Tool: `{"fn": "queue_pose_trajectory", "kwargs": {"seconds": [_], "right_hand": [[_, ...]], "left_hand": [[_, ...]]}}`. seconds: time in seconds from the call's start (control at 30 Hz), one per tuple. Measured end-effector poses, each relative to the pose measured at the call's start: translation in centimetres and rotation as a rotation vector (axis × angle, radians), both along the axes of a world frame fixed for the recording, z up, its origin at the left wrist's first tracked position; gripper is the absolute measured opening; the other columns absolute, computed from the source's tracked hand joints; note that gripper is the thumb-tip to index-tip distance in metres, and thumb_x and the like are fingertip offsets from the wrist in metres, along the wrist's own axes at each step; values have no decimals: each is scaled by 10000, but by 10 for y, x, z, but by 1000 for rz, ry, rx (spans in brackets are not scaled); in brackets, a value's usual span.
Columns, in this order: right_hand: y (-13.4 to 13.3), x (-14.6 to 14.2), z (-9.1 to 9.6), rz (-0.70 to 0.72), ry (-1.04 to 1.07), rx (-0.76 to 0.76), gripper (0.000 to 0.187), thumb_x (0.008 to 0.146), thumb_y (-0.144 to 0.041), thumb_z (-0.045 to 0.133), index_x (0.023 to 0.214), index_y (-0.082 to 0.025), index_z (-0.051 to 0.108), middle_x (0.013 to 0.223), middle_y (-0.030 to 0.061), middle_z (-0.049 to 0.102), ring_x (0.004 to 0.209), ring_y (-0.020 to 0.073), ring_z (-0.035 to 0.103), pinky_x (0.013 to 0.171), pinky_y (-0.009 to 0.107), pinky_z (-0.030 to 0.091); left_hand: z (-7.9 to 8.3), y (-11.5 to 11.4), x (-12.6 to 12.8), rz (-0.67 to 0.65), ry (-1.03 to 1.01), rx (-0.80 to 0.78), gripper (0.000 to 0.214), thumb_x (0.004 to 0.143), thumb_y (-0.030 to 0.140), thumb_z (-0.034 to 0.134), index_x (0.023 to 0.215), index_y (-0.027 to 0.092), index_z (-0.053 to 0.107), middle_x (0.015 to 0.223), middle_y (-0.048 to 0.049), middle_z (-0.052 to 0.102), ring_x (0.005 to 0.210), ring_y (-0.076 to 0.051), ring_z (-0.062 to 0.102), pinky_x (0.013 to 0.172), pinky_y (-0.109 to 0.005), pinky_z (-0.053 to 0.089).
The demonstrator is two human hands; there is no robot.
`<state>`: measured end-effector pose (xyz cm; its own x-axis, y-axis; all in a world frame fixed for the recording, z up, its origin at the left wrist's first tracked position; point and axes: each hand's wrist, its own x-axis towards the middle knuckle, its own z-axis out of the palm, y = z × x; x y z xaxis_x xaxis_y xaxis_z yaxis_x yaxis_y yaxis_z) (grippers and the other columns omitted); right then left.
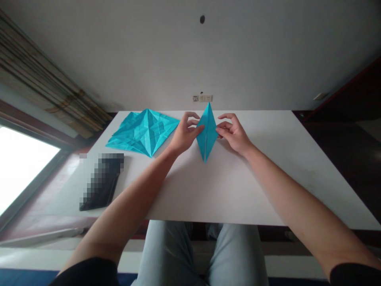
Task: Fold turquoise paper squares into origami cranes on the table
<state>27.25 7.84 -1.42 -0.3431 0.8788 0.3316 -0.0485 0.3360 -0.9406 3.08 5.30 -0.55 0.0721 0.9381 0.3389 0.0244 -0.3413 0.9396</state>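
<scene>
A turquoise sheet of origami paper, folded into a narrow diamond [209, 129], is held up over the white table with one point at the top. A slit runs down the middle of its lower half. My left hand [187, 133] pinches its left edge, thumb on the front face and fingers partly behind. My right hand [233, 133] grips the right corner between thumb and fingertips, its other fingers curled loosely. Left of my left hand lies a second turquoise paper [145, 132], unfolded and covered in creases.
On the left of the white table [220, 194] rests a dark flat object [102, 182], partly blurred out. Behind the table rises a wall with sockets [202, 98]. A curtain [50, 75] and a bright window [24, 167] are at the left. My legs are under the front edge.
</scene>
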Motion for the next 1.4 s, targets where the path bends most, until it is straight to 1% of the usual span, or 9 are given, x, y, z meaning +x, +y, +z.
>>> {"fn": "queue_pose_trajectory", "kwargs": {"seconds": [0.13,0.27,0.4,0.5,0.67,0.83,1.0,1.17,1.4], "right_hand": [[-3,-1,6,21,-51,-27,265,937,-508,867,1056,-278,813,969,21,780,784,168,662,776,339,624],[-1,2,8,6,44,-125,309,910,-485,842,1129,-269,872,977,30,800,794,175,646,768,340,579],[0,4,11,33,108,-116,495,793,-565,982,1173,-273,855,988,20,785,799,167,602,734,321,519],[-2,1,15,-21,83,-69,541,753,-682,1019,1032,-260,829,841,-4,700,718,147,500,642,302,417],[-7,-4,22,-108,103,-11,641,810,-785,965,745,-258,606,660,-50,473,626,127,364,581,304,307],[-12,-8,24,-36,94,-55,658,810,-814,949,793,-269,582,698,-48,527,630,129,426,574,295,356],[-10,-6,20,-3,60,-47,621,853,-782,938,844,-271,586,698,-54,556,634,128,473,581,286,386],[-8,-5,12,56,-11,-77,630,839,-784,950,916,-279,581,717,-55,586,643,136,489,563,282,384],[-9,-8,10,62,0,-88,614,862,-780,933,974,-285,587,751,-52,591,643,137,476,559,289,378]], "left_hand": [[3,1,-2,3,90,-3,260,996,421,792,1127,196,796,1146,-84,827,1025,-222,800,910,-341,685],[6,1,-6,-72,0,-106,416,1078,484,623,1266,194,856,1140,-103,859,1064,-271,835,1001,-441,705],[9,-2,-6,-163,-17,-109,525,925,430,852,1386,183,821,1262,-121,866,1106,-271,837,1057,-446,687],[13,-5,-4,-158,44,-63,545,880,472,948,1334,198,821,1192,-102,865,1019,-238,820,956,-374,676],[17,-8,1,-26,66,72,555,958,723,863,871,191,731,764,-9,672,699,-123,611,653,-253,508],[16,-5,7,-40,-78,82,624,895,782,895,947,217,636,866,8,673,770,-120,655,717,-250,567],[7,-3,8,-4,-166,31,588,857,592,1003,1064,248,575,924,28,698,751,-102,687,705,-230,576],[4,-2,5,4,-85,42,450,890,438,988,1042,222,624,960,9,711,764,-83,680,674,-181,538],[4,-3,6,72,9,199,395,926,479,934,1103,227,686,1160,-47,733,966,-132,740,729,-188,605]]}}
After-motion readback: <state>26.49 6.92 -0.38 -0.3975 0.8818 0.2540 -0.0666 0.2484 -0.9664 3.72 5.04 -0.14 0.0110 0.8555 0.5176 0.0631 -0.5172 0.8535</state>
